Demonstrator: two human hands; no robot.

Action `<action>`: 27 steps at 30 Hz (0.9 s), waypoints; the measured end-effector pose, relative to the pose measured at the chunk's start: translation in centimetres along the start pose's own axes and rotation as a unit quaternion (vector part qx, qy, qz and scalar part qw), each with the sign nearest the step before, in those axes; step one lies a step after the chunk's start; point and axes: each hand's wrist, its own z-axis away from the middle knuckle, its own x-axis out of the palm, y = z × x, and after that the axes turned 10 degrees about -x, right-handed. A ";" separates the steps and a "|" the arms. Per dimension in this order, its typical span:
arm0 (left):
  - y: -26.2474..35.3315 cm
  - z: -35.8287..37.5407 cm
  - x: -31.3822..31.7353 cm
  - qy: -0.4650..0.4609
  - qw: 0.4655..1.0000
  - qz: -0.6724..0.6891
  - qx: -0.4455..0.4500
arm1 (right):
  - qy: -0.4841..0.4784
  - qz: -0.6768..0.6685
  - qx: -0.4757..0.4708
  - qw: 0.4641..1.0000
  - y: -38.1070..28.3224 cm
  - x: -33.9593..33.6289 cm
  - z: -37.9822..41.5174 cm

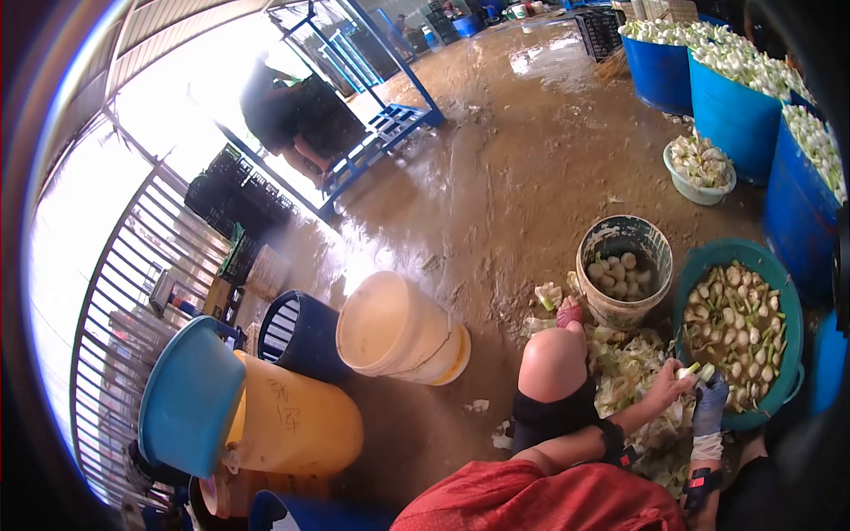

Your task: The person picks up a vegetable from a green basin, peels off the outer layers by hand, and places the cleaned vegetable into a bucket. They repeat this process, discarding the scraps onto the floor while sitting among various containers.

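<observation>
Between my knees, my bare left hand point(668, 387) pinches a white bulb point(685, 373) with a short green stem, like a fresh garlic or onion. Close beside it, my right hand point(710, 407) wears a grey-blue glove with a white wrap at the wrist. Its fingers are closed near a pale green piece; what they grip is too small to make out. To the right stands a green basin point(791, 305) full of similar bulbs with stems. Peeled leaves point(633, 367) lie heaped below my hands. Ahead, a dirty white bucket point(602, 301) holds round, trimmed bulbs point(620, 274).
Blue barrels point(735, 124) heaped with white bulbs line the right side, by a pale bowl of bulbs point(699, 168). At left are a white bucket point(403, 327), yellow barrel point(297, 416) and blue tub point(190, 394). A person point(274, 106) stands by a blue frame point(390, 124). The floor is wet.
</observation>
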 end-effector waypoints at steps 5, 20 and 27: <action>-0.1 -0.4 -1.4 -0.088 0.994 0.067 0.021 | -0.005 0.476 0.005 0.879 -1.3 -0.5 -0.5; 2.2 1.7 -0.3 -0.106 0.994 0.031 0.014 | -0.063 0.445 -0.204 0.870 -8.9 2.8 2.0; 3.1 2.4 -0.3 -0.088 0.994 0.013 -0.056 | -0.067 0.467 -0.113 0.875 -8.8 2.6 2.1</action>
